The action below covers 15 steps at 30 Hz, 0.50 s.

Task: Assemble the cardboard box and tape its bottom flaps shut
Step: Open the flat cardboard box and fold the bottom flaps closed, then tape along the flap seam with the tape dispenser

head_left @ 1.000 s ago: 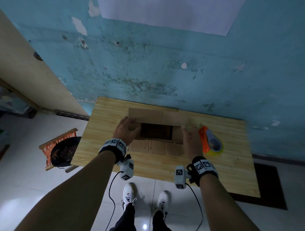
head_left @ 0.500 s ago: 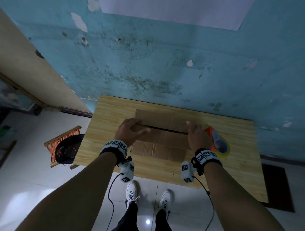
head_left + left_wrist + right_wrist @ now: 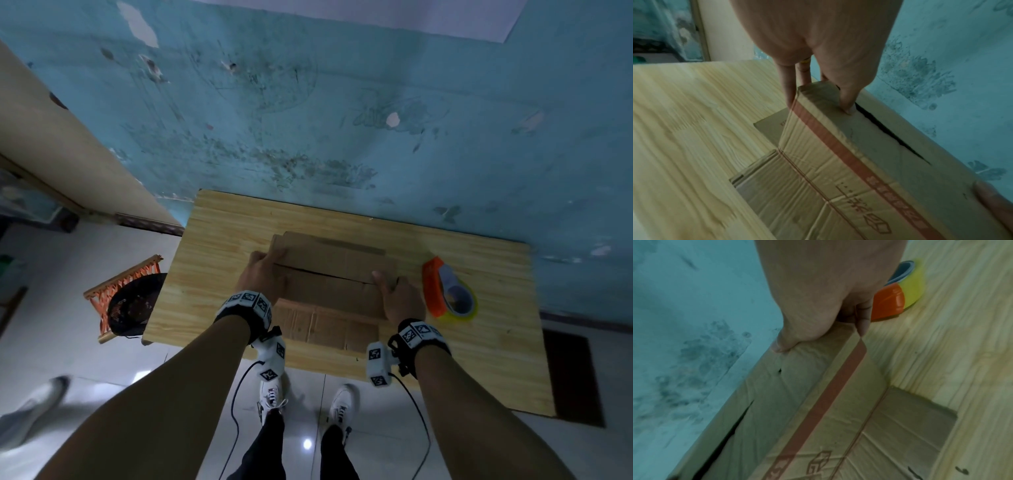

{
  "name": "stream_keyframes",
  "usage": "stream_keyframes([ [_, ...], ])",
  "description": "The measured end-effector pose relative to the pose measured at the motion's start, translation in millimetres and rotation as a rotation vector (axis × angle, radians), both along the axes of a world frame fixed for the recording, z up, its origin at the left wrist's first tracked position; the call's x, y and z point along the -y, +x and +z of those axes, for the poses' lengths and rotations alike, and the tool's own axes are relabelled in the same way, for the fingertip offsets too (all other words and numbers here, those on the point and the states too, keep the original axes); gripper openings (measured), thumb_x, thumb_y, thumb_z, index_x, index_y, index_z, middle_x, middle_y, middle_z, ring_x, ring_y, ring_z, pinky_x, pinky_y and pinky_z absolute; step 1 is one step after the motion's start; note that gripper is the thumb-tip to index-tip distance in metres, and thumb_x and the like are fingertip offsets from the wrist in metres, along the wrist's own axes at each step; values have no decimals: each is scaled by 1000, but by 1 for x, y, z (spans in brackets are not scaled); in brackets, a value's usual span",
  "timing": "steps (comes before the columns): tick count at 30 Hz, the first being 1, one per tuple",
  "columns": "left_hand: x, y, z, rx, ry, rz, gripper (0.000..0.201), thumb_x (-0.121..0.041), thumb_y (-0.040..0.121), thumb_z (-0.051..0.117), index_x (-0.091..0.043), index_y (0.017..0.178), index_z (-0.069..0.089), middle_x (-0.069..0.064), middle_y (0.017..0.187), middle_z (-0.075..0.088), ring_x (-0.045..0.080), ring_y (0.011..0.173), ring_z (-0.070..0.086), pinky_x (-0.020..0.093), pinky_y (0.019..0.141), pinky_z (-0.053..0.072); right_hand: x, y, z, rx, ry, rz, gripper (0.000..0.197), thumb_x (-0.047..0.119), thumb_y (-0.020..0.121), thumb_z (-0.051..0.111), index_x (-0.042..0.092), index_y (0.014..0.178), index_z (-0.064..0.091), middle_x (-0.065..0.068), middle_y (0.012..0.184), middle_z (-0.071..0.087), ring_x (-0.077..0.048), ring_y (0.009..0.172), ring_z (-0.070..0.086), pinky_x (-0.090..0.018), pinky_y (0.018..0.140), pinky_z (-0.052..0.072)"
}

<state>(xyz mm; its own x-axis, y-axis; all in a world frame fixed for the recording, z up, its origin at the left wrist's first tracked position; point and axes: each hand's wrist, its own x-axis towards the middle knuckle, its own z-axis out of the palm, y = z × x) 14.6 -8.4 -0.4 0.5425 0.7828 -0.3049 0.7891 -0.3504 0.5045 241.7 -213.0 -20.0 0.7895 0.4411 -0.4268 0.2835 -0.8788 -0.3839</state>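
Two hands hold cardboard box [image 3: 337,284] at table [image 3: 219,240] centre, flaps folded shut. Left hand [image 3: 262,275] grips left end; right hand [image 3: 397,298] grips right end. Seam [image 3: 325,274] runs left-right between thumbs. Tape dispenser [image 3: 447,291] just right of right hand, nearer that hand.

cardboard box [image 3: 838,170] print blurred, box pictogram, no legible txt

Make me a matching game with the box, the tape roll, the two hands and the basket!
Things:
1. cardboard box
2. tape roll
3. left hand
4. right hand
5. basket

Places:
A. on the floor, left of the table
B. middle of the table
C. gripping the box's left end
D. on the table, right of the box
E. gripping the box's right end

Pairs: 1-B, 2-D, 3-C, 4-E, 5-A
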Motion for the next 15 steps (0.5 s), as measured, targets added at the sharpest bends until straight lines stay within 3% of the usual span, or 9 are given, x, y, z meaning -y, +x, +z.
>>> stream_keyframes([
  [2, 0, 3, -2, 0, -20, 23, 60, -23, 90, 70, -39, 145, 50, 6, 138, 43, 36, 101, 65, 36, 82, 58, 7, 4, -5, -28, 91, -29, 74, 75, 100, 35, 7, 105, 63, -10, 92, 68, -28, 80, 65, -35, 64, 41],
  [4, 1, 3, -4, 12, -30, 30, 60, -22, 91, 68, -39, 145, 50, 8, 139, 43, 38, 103, 64, 38, 84, 58, 18, 9, -8, -5, 177, -122, 57, 59, 108, 34, 10, 90, 57, -3, 75, 57, -24, 66, 55, -34, 62, 37],
  [6, 2, 3, -5, 21, -27, 44, 59, -23, 92, 67, -39, 146, 49, 8, 139, 44, 37, 108, 62, 40, 89, 55, 31, 19, -10, 98, 186, -217, 38, 39, 110, 44, 10, 87, 55, -4, 73, 51, -30, 68, 53, -35, 61, 38],
  [8, 2, 2, -5, 16, -24, 57, 60, -26, 94, 67, -39, 149, 48, 7, 141, 47, 34, 113, 61, 37, 92, 52, 43, 31, -13, 174, 60, -219, 27, 28, 106, 55, 3, 112, 63, -18, 106, 62, -40, 92, 62, -44, 72, 52],
  [10, 2, 2, -6, 23, -27, 66, 61, -28, 94, 68, -41, 150, 48, 6, 142, 51, 31, 115, 61, 34, 93, 51, 53, 44, -17, 199, -108, -176, 52, 26, 103, 61, -1, 146, 49, -27, 141, 51, -46, 122, 55, -54, 99, 52],
  [12, 1, 2, -6, 36, -29, 78, 61, -29, 93, 69, -43, 149, 49, 6, 140, 55, 29, 115, 61, 31, 91, 50, 58, 56, -18, 203, -206, -146, 66, 28, 102, 63, 1, 156, 37, -26, 151, 44, -45, 138, 45, -54, 113, 42],
  [15, 1, 3, -6, 49, -59, 103, 62, -31, 91, 72, -45, 147, 50, 6, 138, 59, 30, 116, 61, 30, 90, 51, 59, 70, -25, 156, -233, -153, 70, 31, 102, 63, 0, 157, 33, -25, 153, 46, -44, 142, 44, -55, 118, 38],
])
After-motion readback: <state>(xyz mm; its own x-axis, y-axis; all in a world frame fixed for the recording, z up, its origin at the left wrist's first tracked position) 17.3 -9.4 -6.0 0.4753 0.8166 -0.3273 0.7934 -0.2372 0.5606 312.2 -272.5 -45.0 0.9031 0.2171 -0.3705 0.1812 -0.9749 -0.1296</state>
